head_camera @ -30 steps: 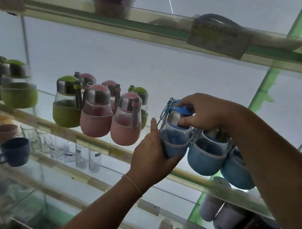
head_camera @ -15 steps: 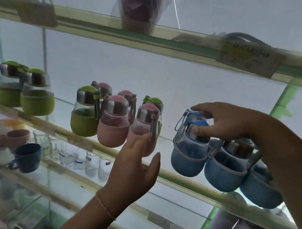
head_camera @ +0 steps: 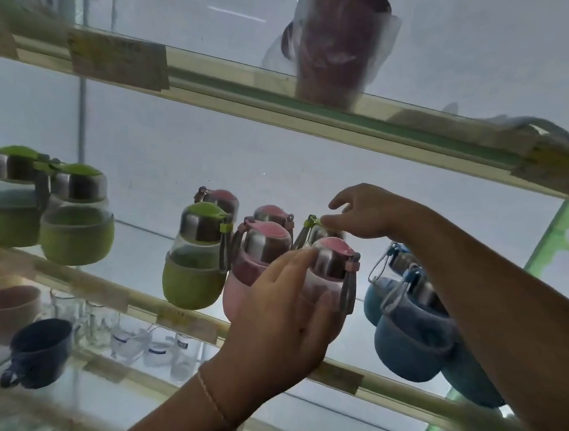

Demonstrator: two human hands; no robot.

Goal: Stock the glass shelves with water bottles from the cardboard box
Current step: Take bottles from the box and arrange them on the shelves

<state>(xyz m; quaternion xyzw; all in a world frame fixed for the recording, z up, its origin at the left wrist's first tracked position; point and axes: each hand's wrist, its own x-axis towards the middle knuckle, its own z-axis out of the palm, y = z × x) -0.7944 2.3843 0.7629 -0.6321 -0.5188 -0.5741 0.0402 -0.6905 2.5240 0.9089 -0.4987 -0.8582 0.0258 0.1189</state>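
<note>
Arranging stock on the middle glass shelf (head_camera: pixel 182 319): the left hand (head_camera: pixel 283 315) wraps its grip round the front pink bottle (head_camera: pixel 331 268) at frame centre, while the right hand (head_camera: pixel 364 215) pinches the lid tab of a green bottle (head_camera: pixel 315 229) behind it. Next, judged: square both into rows. Visible count: four green, four pink, about three blue bottles (head_camera: pixel 411 336).

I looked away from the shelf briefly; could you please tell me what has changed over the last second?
Both hands left the blue bottle. The left hand now holds the front pink bottle; the right hand touches the green-lidded bottle behind it. The other bottles stayed put.
</note>
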